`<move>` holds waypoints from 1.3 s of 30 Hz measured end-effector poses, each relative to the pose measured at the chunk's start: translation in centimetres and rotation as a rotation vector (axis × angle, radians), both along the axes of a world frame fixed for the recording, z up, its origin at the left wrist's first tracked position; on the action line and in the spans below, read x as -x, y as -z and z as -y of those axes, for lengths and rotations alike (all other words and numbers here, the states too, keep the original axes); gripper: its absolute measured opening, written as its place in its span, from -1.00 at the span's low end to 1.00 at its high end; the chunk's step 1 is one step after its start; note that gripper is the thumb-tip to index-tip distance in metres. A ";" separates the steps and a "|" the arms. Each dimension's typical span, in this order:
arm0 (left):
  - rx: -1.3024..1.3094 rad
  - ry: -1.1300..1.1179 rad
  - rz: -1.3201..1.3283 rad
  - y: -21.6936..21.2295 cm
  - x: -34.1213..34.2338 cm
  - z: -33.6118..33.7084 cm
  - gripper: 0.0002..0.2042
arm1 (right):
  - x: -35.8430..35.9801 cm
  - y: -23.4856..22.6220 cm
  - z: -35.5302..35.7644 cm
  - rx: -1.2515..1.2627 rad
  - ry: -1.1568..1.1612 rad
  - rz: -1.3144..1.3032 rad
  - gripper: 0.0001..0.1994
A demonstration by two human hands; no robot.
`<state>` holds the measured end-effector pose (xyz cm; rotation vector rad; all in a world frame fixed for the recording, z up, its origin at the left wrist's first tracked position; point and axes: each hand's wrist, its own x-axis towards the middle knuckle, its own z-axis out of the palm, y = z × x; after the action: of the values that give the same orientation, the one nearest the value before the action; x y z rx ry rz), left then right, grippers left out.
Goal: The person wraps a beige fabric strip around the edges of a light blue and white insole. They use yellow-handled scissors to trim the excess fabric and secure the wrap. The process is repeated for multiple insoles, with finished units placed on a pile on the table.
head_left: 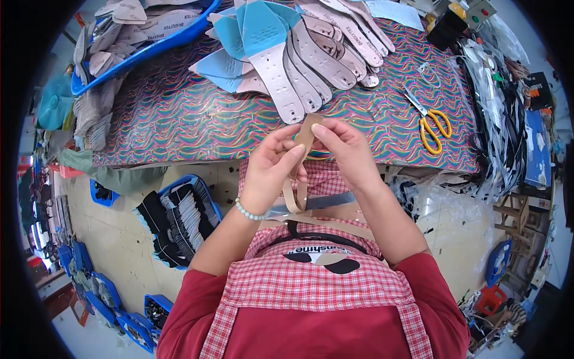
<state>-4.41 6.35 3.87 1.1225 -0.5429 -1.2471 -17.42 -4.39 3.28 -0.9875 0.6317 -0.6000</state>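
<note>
Apron: we see red-and-white checked cloth across the wearer's front, nearest of all.
Band loop: a narrow tan band hangs below the hands over the lap; we cannot tell whether it joins the strip.
Left hand: wearing a pale bead bracelet, its grip pinches the strip between thumb and fingers.
Right hand: its grip pinches the same strip, thumb on top near the far end.
Strip: we find the flat tan piece between both hands, over the near edge of the bench, which wears a multicoloured wavy-patterned cover.
Scissors: a pair with yellow handles and metal blades lies by the near right corner, blades parted.
Insole-shaped pieces: pinkish-grey and light-blue flat shapes fan out toward the far edge.
Tray: a blue plastic container holds more, at the far left corner.
</note>
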 end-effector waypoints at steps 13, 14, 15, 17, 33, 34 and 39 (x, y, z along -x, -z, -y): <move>-0.287 -0.107 0.493 4.6 -6.5 5.8 -0.70 | -0.4 1.1 3.8 1.044 0.087 -0.282 -0.85; -0.263 -0.125 0.501 4.5 -6.1 6.2 -0.69 | -1.5 2.5 4.4 1.167 0.100 -0.231 -0.84; -0.239 -0.144 0.509 4.5 -5.8 6.5 -0.67 | -2.3 3.6 4.8 1.289 0.114 -0.177 -0.83; -0.186 -0.189 0.428 5.4 -5.7 6.3 -0.70 | -2.9 4.9 4.9 1.252 0.129 -0.225 -0.85; -0.130 -0.127 0.636 -2.8 -4.4 -3.8 -0.82 | -1.4 -0.3 0.8 0.112 -0.206 0.242 -0.80; -0.134 -0.111 0.537 -1.5 -3.8 -4.3 -0.83 | -1.4 -1.3 -0.3 0.254 -0.254 0.084 -0.79; -0.061 -0.115 0.456 -0.2 -2.5 -4.1 -0.84 | -1.5 -0.3 -1.3 0.184 -0.187 -0.014 -0.79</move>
<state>-1.95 10.48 4.06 1.4802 -0.7715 -0.9131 -15.89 -3.04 3.55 -1.2098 0.4953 -0.4917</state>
